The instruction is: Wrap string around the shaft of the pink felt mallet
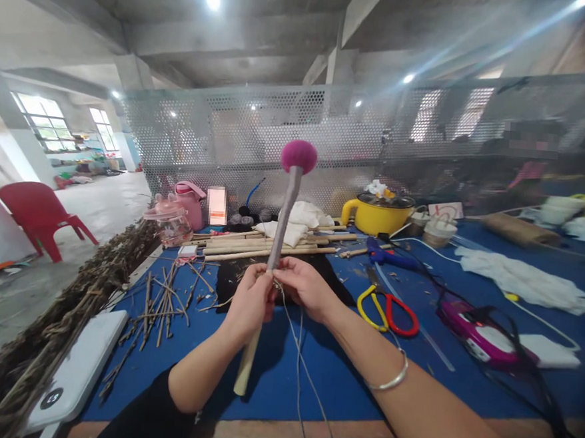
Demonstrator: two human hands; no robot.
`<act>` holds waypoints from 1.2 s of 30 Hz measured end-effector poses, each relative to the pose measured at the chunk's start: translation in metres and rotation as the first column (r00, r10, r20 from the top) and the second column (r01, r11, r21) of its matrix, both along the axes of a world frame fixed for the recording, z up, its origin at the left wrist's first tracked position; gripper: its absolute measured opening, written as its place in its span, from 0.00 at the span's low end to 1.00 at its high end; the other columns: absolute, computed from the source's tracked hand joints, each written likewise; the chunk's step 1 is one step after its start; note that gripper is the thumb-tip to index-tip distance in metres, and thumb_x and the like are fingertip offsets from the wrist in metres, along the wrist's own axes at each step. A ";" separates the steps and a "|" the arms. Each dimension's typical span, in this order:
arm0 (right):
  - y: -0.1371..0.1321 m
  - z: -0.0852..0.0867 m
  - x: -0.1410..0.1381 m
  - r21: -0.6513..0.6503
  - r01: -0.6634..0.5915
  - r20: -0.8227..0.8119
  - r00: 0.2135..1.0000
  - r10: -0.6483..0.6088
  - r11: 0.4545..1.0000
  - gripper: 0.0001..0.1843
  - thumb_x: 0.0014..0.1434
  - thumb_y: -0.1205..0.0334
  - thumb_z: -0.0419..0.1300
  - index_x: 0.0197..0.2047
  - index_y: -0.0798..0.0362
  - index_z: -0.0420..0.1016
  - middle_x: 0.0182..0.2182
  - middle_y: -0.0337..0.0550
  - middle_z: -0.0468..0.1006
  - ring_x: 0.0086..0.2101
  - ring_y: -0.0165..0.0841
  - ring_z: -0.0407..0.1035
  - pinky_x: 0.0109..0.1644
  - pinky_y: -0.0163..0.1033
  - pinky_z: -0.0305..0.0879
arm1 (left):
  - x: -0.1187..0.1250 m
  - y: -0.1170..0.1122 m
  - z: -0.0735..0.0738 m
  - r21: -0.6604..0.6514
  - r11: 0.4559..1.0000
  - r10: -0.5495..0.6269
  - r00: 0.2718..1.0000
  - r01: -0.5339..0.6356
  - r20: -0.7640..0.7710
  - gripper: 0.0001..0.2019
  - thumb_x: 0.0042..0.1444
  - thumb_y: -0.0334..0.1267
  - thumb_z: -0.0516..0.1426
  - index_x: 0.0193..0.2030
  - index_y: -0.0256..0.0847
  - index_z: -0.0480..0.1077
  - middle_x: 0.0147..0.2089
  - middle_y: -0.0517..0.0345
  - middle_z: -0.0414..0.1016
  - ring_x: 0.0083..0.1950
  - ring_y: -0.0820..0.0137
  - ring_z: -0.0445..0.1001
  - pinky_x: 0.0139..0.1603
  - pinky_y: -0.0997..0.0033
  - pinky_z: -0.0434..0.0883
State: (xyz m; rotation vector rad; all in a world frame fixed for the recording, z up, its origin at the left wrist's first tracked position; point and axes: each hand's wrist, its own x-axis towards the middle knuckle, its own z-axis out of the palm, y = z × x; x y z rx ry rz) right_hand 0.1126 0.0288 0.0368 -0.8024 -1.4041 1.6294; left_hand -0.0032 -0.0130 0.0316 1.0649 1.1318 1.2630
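Note:
My left hand is closed round a wooden stick held upright over the blue table. The stick's upper part is wrapped in grey felt and topped by a pink felt ball. My right hand pinches at the stick just beside the left, where a thin grey thread starts and trails down toward the table's near edge. A silver bangle sits on my right wrist.
Red-and-yellow scissors lie right of my hands, with a blue glue gun, a pink tool and white cloth beyond. Loose twigs and long sticks lie left and behind. A yellow pot stands at the back.

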 end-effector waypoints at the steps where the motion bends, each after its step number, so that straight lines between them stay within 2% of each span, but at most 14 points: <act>1: 0.000 -0.001 0.000 0.041 -0.031 -0.003 0.999 0.032 0.999 0.11 0.47 0.61 0.60 0.33 0.57 0.65 0.17 0.34 0.68 0.14 0.19 0.52 0.16 0.27 0.39 | 0.000 -0.002 0.000 -0.014 1.000 -0.011 0.998 0.012 0.060 0.12 0.52 0.45 0.51 0.40 0.43 0.58 0.19 0.71 0.56 0.13 0.82 0.48 0.13 0.83 0.47; 4: 0.003 -0.004 0.000 0.084 -0.057 -0.010 0.998 0.058 0.995 0.15 0.46 0.58 0.63 0.34 0.58 0.67 0.16 0.31 0.66 0.13 0.18 0.49 0.16 0.28 0.40 | 0.001 -0.007 0.001 0.014 0.999 -0.037 0.990 0.035 0.138 0.14 0.48 0.42 0.57 0.35 0.43 0.55 0.18 0.74 0.52 0.13 0.84 0.47 0.13 0.85 0.46; 6: 0.005 -0.006 0.001 0.050 -0.068 -0.024 0.997 0.069 0.996 0.15 0.46 0.58 0.63 0.36 0.57 0.68 0.13 0.28 0.62 0.11 0.17 0.44 0.15 0.28 0.38 | 0.002 -0.009 0.000 0.043 0.998 -0.043 0.987 0.037 0.152 0.16 0.46 0.42 0.59 0.34 0.43 0.54 0.18 0.75 0.51 0.13 0.85 0.47 0.12 0.86 0.47; 8: 0.006 -0.008 0.003 0.006 -0.146 -0.025 0.989 0.146 0.989 0.16 0.48 0.57 0.62 0.38 0.57 0.69 0.12 0.27 0.60 0.11 0.17 0.41 0.14 0.28 0.35 | 0.003 -0.009 -0.003 0.080 0.996 -0.063 0.982 0.049 0.178 0.17 0.47 0.44 0.59 0.34 0.43 0.54 0.19 0.74 0.55 0.13 0.85 0.48 0.12 0.86 0.48; 10: 0.007 -0.008 0.006 -0.014 -0.232 -0.041 0.972 0.232 0.973 0.17 0.48 0.57 0.62 0.39 0.57 0.69 0.14 0.30 0.63 0.11 0.18 0.45 0.13 0.27 0.37 | 0.005 -0.010 -0.006 0.131 0.990 -0.085 0.977 0.060 0.197 0.16 0.48 0.45 0.59 0.34 0.43 0.54 0.21 0.71 0.61 0.14 0.85 0.51 0.12 0.86 0.51; 12: 0.007 -0.007 0.009 -0.003 -0.258 -0.074 0.964 0.257 0.966 0.17 0.47 0.56 0.63 0.39 0.58 0.70 0.18 0.35 0.68 0.14 0.20 0.53 0.15 0.27 0.43 | 0.008 -0.011 -0.008 0.177 0.983 -0.079 0.979 0.045 0.187 0.16 0.48 0.46 0.58 0.35 0.41 0.55 0.22 0.68 0.65 0.15 0.83 0.56 0.12 0.84 0.56; 14: 0.006 -0.004 0.011 0.033 -0.235 -0.099 0.966 0.238 0.971 0.17 0.46 0.55 0.63 0.37 0.57 0.70 0.19 0.36 0.69 0.16 0.22 0.59 0.17 0.27 0.49 | 0.011 -0.012 -0.009 0.192 0.981 -0.037 0.991 0.011 0.132 0.16 0.50 0.49 0.56 0.36 0.40 0.58 0.23 0.66 0.65 0.16 0.82 0.60 0.13 0.83 0.59; 17: 0.004 0.000 0.012 0.084 -0.177 -0.084 0.979 0.183 0.981 0.16 0.47 0.54 0.62 0.35 0.57 0.70 0.18 0.35 0.67 0.16 0.23 0.59 0.17 0.29 0.50 | 0.015 -0.014 -0.010 0.202 0.979 0.039 0.999 -0.039 0.004 0.17 0.52 0.52 0.53 0.39 0.40 0.60 0.20 0.67 0.62 0.14 0.82 0.58 0.12 0.84 0.57; 20: 0.003 0.001 0.011 0.100 -0.103 -0.081 0.990 0.112 0.990 0.14 0.47 0.56 0.63 0.34 0.57 0.71 0.18 0.34 0.66 0.15 0.22 0.57 0.16 0.28 0.48 | 0.017 -0.016 -0.012 0.277 0.951 0.153 0.987 -0.136 -0.042 0.16 0.50 0.46 0.57 0.41 0.42 0.57 0.22 0.69 0.64 0.13 0.83 0.57 0.12 0.84 0.57; 23: 0.003 0.000 0.009 0.115 -0.085 -0.085 0.992 0.095 0.990 0.13 0.48 0.57 0.62 0.33 0.57 0.70 0.19 0.34 0.67 0.14 0.20 0.53 0.16 0.28 0.45 | 0.017 -0.017 -0.014 0.338 0.919 0.235 0.970 -0.202 -0.060 0.17 0.48 0.40 0.59 0.41 0.43 0.57 0.31 0.63 0.70 0.17 0.82 0.64 0.15 0.83 0.62; 26: 0.003 -0.002 0.008 0.124 -0.097 -0.070 0.992 0.106 0.988 0.13 0.50 0.56 0.60 0.33 0.57 0.69 0.19 0.35 0.68 0.13 0.20 0.51 0.15 0.29 0.42 | 0.017 -0.017 -0.013 0.305 0.931 0.230 0.971 -0.200 -0.063 0.16 0.49 0.40 0.58 0.43 0.42 0.59 0.35 0.59 0.71 0.20 0.78 0.69 0.17 0.80 0.66; 31: 0.007 -0.007 0.012 0.074 -0.205 -0.029 0.978 0.207 0.976 0.16 0.50 0.54 0.60 0.36 0.59 0.70 0.17 0.34 0.66 0.12 0.18 0.44 0.15 0.29 0.36 | 0.021 -0.017 -0.014 0.210 0.962 0.165 0.985 -0.172 0.051 0.18 0.49 0.44 0.58 0.44 0.41 0.57 0.26 0.65 0.68 0.17 0.78 0.67 0.17 0.79 0.66; 34: 0.011 -0.010 0.014 0.038 -0.249 -0.037 0.967 0.250 0.968 0.17 0.50 0.53 0.60 0.38 0.59 0.70 0.15 0.31 0.62 0.12 0.18 0.40 0.15 0.29 0.32 | 0.022 -0.016 -0.016 0.190 0.970 0.144 0.987 -0.155 0.070 0.20 0.48 0.46 0.58 0.43 0.41 0.56 0.25 0.65 0.68 0.17 0.77 0.66 0.16 0.78 0.66; 36: 0.012 -0.012 0.014 0.030 -0.240 -0.048 0.969 0.241 0.970 0.17 0.49 0.53 0.61 0.38 0.58 0.70 0.14 0.30 0.61 0.12 0.18 0.40 0.15 0.29 0.31 | 0.020 -0.016 -0.019 0.189 0.971 0.142 0.989 -0.145 0.029 0.19 0.49 0.46 0.57 0.44 0.42 0.56 0.27 0.64 0.70 0.16 0.77 0.66 0.16 0.78 0.65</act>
